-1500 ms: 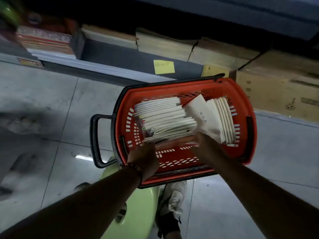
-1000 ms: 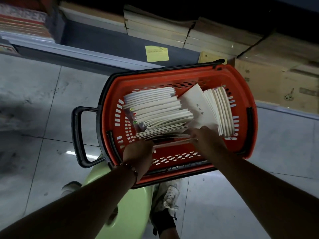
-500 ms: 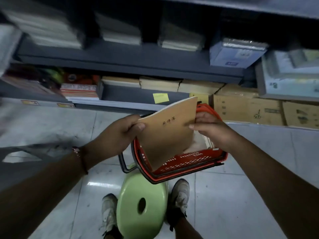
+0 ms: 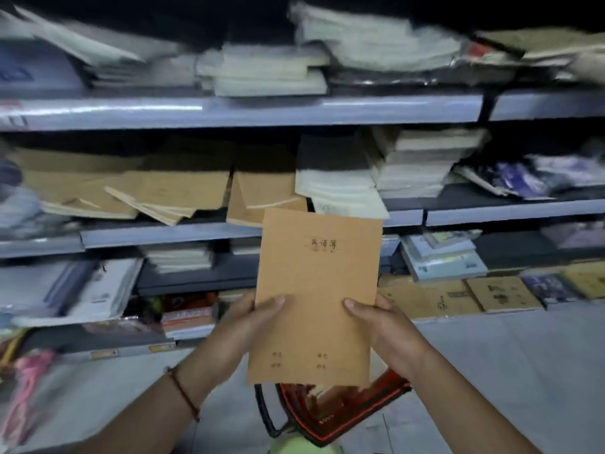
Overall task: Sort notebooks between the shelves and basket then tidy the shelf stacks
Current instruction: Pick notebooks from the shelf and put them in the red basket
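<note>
A brown kraft notebook (image 4: 316, 296) stands upright at the centre of the frame, cover facing the camera, printed title near its top. The left hand (image 4: 242, 326) grasps its lower left edge, thumb laid across the cover; the right hand (image 4: 386, 326) grasps the lower right edge the same way. The notebook's top edge overlaps the front lip of the middle shelf (image 4: 163, 232), just below a leaning stack of matching brown notebooks (image 4: 262, 194). Left of that stack, more brown notebooks (image 4: 147, 191) lie skewed, corners jutting past the shelf lip. To the right, white notebook stacks (image 4: 340, 188) hang over the same edge. The top shelf (image 4: 262, 109) carries blurred pale stacks.

Under the notebook's bottom edge, at lower centre, the red basket (image 4: 334, 421) with its black rim shows partly, sitting on a green stool (image 4: 301, 447). Bare grey floor (image 4: 507, 355) lies open at lower right, between the basket and the lowest row of boxes (image 4: 458, 299).
</note>
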The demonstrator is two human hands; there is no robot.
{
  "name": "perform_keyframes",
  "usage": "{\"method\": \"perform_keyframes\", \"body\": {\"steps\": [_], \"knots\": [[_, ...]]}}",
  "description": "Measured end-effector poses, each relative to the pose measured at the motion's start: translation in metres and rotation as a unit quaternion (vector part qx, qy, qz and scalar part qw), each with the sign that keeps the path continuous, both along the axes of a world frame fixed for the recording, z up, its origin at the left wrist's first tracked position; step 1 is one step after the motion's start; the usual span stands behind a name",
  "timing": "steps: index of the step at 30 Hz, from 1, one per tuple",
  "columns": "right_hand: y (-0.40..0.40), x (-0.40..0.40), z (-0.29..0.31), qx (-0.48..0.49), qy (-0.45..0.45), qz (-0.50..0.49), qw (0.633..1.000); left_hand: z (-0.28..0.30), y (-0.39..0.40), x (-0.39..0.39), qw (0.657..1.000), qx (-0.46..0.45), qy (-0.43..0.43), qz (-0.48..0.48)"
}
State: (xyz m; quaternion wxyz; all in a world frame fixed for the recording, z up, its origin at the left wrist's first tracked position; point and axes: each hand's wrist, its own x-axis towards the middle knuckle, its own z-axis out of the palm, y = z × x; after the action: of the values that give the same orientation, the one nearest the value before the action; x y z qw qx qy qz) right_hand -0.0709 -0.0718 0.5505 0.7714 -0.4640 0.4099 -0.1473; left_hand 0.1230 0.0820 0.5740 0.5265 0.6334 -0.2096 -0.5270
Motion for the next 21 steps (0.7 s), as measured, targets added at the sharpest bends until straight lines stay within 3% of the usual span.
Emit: {"method": "perform_keyframes", "body": {"steps": [3,7,15,21], "knots": [[-0.005,0.001,0.022,0.029,-0.019,-0.049,0.998,0.007,0.005,-0.022,0.996,0.052,0.058,-0.037],[-0.025,0.005,0.035,0.008,0.019,-0.053,0.998,0.012,-0.01,-0.038,0.996,0.055,0.059,0.03],[-0.083,0.021,0.065,-0.047,0.043,0.093,0.994,0.023,-0.049,-0.029,0.993,0.009,0.049,0.103],[-0.083,0.064,0.062,-0.047,0.054,0.172,0.983,0.017,-0.072,0.025,0.983,-0.02,-0.013,0.182]]}}
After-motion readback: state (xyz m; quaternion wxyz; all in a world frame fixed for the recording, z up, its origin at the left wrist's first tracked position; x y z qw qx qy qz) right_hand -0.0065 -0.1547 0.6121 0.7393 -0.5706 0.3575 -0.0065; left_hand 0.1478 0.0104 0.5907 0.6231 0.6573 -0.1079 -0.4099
